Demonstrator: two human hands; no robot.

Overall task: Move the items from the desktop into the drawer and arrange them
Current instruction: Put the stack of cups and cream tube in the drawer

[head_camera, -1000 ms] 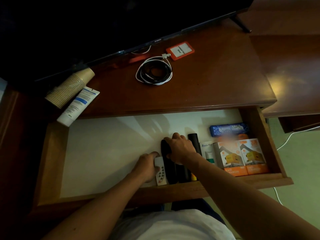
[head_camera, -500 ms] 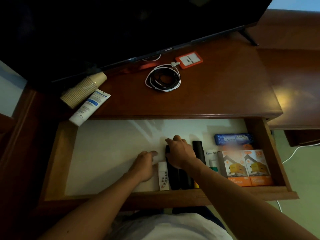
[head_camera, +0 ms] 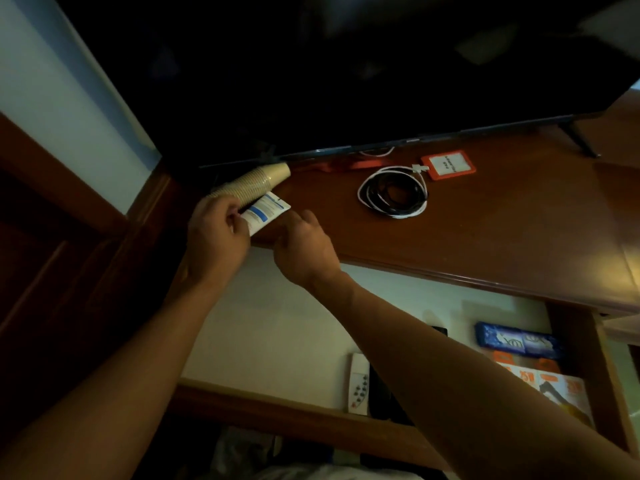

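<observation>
Stowed in drawer [head_camera: 585,344], below the hands: remote [head_camera: 358,384], boxes [head_camera: 550,388]. Outstanding on surface [head_camera: 502,237]: tube [head_camera: 266,211], gripped by left hand [head_camera: 216,233]; cups [head_camera: 256,183]; cable [head_camera: 393,194], beyond loosely curled, empty right hand [head_camera: 304,249].

Left hand [head_camera: 216,233] curled round the near end of a white-and-blue tube [head_camera: 267,211] at the table [head_camera: 485,237] edge, beside a lying stack of paper cups [head_camera: 258,183]. Right hand [head_camera: 304,249] just beside the tube, fingers loosely bent, holding nothing. Farther right on the table: coiled black and white cable [head_camera: 393,195], orange card holder [head_camera: 447,165]. Below, open drawer [head_camera: 277,341] with white remote [head_camera: 358,384], blue packet [head_camera: 516,341], orange boxes [head_camera: 554,389].
</observation>
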